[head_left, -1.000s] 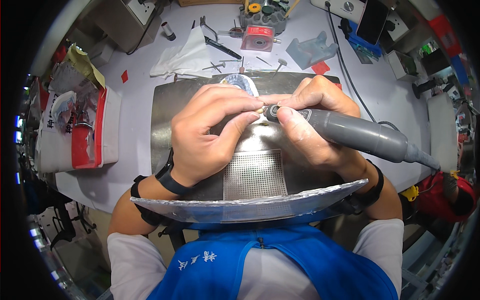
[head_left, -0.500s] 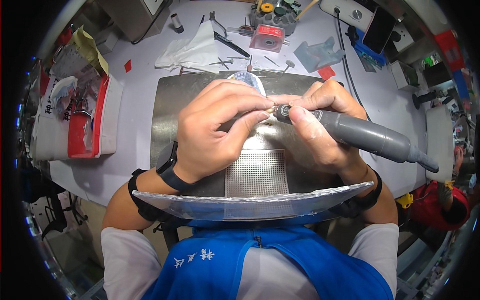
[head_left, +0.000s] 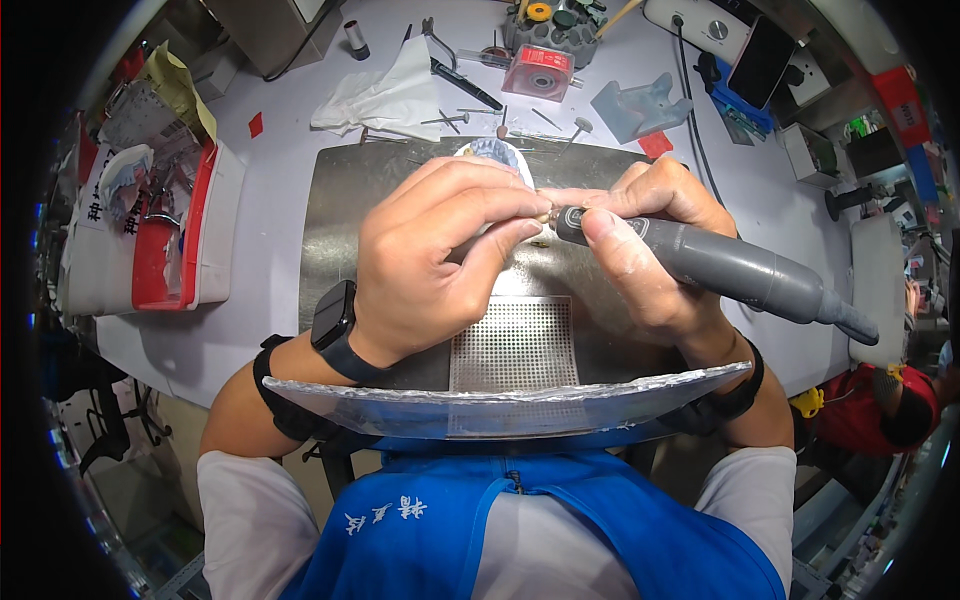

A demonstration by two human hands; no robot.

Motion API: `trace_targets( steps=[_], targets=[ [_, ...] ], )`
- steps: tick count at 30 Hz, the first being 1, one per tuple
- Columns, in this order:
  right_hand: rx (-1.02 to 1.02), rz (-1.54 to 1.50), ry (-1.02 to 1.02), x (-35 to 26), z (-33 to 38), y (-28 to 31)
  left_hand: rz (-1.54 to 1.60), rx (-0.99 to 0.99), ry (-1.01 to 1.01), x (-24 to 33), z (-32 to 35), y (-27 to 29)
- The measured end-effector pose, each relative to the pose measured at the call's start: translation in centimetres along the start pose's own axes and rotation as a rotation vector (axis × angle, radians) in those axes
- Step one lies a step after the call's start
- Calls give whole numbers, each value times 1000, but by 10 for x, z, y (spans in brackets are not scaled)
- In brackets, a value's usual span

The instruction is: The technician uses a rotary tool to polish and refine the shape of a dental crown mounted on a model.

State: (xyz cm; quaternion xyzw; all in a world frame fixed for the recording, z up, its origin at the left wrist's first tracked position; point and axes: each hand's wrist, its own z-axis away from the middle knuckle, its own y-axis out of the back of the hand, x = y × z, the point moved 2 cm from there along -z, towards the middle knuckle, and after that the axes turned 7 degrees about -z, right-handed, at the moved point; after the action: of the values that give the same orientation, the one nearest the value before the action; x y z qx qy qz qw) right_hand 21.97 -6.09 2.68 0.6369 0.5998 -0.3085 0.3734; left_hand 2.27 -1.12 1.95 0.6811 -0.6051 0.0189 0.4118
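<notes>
My right hand [head_left: 650,240] is wrapped round a grey rotary handpiece [head_left: 740,268], its nose aimed left and its tail slanting down to the right. Between the thumb and fingers of my left hand [head_left: 440,245] is pinched a small tooth-coloured piece [head_left: 543,218], mostly covered by the fingertips; it looks like a dental crown. The handpiece's tip meets or nearly meets this piece, and my two hands touch there. Just beyond the left fingers, a grey-and-white dental model [head_left: 495,153] lies partly hidden on the dark metal work plate [head_left: 335,215].
A clear shield [head_left: 510,412] stands across the near side, above a perforated grid [head_left: 515,340]. Burs, a crumpled tissue [head_left: 385,95], a red tape dispenser [head_left: 540,72] and a bur holder [head_left: 555,35] lie behind. A white-and-red bin [head_left: 210,230] is left; a cable [head_left: 690,120] runs right.
Hardly anything differs. My hands hold the same grip, and the handpiece tip has shifted very slightly against the small piece.
</notes>
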Motion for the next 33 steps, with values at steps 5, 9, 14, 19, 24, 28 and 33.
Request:
trace_targets(
  steps=[5, 9, 14, 19, 24, 28, 33],
  targets=[
    [12, 7, -4, 1, 1, 1, -3, 0, 3, 0, 0, 0],
    [-3, 16, 6, -1, 0, 1, 10, -5, 11, 1, 0, 0],
    [4, -5, 2, -1, 0, 0, 12, -2, 9, 0, 0, 0],
    [-4, 21, 17, -2, -1, -1, 56, 6, 36, -1, 1, 0],
    [-6, -28, 6, -2, 0, -1, 70, -8, 54, -2, 2, 0],
    [-8, 12, -3, -3, 0, 0, 92, -9, 72, -2, 1, 0],
    [8, 33, -1, -2, 0, 1, 101, -20, 74, -2, 1, 0]
  ],
)
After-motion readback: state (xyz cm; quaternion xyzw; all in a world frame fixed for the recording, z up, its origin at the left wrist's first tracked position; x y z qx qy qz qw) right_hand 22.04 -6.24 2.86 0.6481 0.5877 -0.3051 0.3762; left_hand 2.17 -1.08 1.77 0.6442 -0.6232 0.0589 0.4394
